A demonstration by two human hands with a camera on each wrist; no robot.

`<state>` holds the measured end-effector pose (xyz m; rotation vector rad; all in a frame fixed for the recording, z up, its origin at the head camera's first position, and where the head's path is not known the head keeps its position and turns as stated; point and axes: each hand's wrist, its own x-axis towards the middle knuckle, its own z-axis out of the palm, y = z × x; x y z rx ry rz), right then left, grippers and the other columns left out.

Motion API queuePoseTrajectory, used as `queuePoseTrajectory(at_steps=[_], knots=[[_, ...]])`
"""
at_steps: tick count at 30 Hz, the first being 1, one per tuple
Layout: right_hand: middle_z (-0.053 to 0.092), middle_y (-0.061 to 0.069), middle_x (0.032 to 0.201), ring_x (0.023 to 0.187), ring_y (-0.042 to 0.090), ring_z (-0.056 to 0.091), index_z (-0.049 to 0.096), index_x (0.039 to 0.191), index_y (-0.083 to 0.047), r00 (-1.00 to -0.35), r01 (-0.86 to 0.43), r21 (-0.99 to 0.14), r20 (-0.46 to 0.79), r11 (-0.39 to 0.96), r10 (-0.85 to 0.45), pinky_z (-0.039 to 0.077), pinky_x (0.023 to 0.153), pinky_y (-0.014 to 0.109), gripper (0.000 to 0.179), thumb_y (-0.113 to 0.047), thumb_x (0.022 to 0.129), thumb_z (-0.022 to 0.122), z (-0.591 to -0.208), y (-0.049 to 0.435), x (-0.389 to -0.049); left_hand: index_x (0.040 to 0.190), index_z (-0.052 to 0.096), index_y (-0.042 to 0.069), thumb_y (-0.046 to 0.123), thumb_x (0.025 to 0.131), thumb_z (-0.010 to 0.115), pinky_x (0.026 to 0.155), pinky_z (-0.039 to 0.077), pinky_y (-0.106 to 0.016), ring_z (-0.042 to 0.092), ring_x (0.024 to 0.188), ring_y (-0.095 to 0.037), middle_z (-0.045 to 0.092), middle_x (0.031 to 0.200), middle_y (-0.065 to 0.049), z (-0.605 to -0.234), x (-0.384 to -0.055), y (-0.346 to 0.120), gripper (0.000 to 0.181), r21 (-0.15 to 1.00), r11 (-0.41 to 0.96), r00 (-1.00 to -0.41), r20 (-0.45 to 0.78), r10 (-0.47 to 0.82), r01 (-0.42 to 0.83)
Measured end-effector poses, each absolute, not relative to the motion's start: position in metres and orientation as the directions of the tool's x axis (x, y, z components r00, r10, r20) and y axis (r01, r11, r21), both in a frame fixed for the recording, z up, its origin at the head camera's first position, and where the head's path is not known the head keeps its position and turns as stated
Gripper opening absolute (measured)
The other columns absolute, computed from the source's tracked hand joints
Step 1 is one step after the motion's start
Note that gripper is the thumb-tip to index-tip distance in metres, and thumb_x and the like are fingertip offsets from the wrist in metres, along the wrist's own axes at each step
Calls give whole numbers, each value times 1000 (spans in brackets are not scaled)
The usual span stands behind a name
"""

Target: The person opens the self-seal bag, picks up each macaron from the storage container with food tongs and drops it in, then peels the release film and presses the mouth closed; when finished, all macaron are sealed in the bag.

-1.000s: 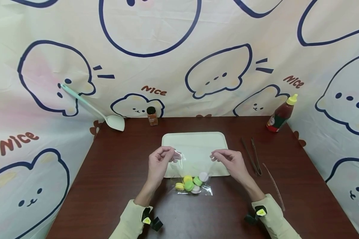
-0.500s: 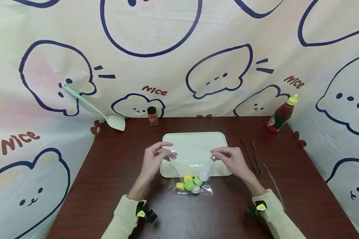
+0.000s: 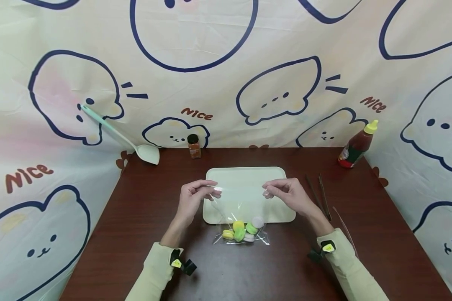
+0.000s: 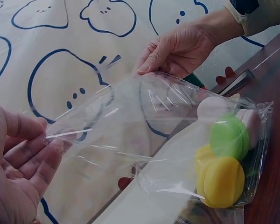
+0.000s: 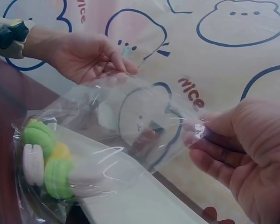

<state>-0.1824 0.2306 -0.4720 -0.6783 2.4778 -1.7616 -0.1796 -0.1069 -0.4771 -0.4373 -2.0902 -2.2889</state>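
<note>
A clear plastic bag (image 4: 112, 107) hangs stretched between both hands, its top edge spread sideways. Several macarons in yellow, green and pale lilac lie at its bottom, among them a yellow macaron (image 4: 221, 182) and a green macaron (image 5: 59, 178). My left hand (image 3: 192, 200) pinches one top corner between thumb and fingers. The opposite corner is pinched by my right hand (image 3: 291, 196). In the head view the bag's lower end overlaps the front rim of a white tray (image 3: 248, 175).
Metal tongs (image 3: 324, 196) and a thin twist-tie-like strip (image 3: 345, 228) lie on the dark wooden table (image 3: 233, 276) to the right. Along the back stand a spice jar (image 3: 193, 146) and a red sauce bottle (image 3: 358, 144). A pale green spatula (image 3: 147, 154) leans at the back left.
My left hand has shifted left and changed its hold on the bag's corner, spreading the top wider. The right hand stays pinched, now slightly higher. The macarons remain at the bottom.
</note>
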Motion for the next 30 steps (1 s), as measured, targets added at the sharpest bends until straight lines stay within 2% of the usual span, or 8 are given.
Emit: queuePoseTrajectory(at_steps=[5, 10, 14, 20, 30], knots=[[80, 6, 94, 86, 27, 76, 78, 114, -6, -898, -312, -916, 197, 253, -393, 59, 85, 31, 16, -12, 102, 70, -471, 235, -188, 114, 70, -15, 4, 101, 66, 73, 60, -31, 78, 83, -24, 75, 96, -29, -480, -182, -109, 23, 967, -149, -949, 233, 212, 205], [79, 12, 94, 89, 34, 75, 77, 116, -4, -889, -288, -936, 184, 200, -419, 60, 85, 33, 18, -8, 101, 70, -471, 240, -191, 111, 69, -18, 1, 103, 62, 75, 61, -32, 78, 86, -25, 72, 99, -35, -484, -186, -112, 22, 952, -193, -917, 284, 279, 237], [79, 14, 97, 91, 29, 75, 76, 118, -3, -876, -301, -936, 197, 180, -441, 60, 86, 34, 19, -6, 100, 70, -469, 243, -192, 110, 68, -20, 0, 104, 59, 78, 61, -31, 78, 87, -22, 74, 98, -30, -486, -189, -115, 23, 949, -196, -901, 298, 316, 246], [78, 17, 101, 92, 25, 76, 76, 112, 6, -855, -331, -929, 221, 167, -470, 59, 88, 34, 16, -1, 100, 68, -471, 245, -194, 105, 71, -15, 0, 104, 59, 79, 61, -33, 77, 87, -21, 76, 98, -26, -484, -191, -117, 20, 953, -189, -894, 288, 343, 235], [79, 14, 99, 92, 23, 75, 80, 102, -2, -849, -350, -921, 237, 168, -471, 59, 86, 33, 15, 2, 100, 65, -471, 247, -196, 99, 73, -10, -6, 102, 58, 78, 61, -34, 75, 87, -21, 75, 96, -26, -476, -192, -117, 15, 951, -97, -878, 308, 366, 293]])
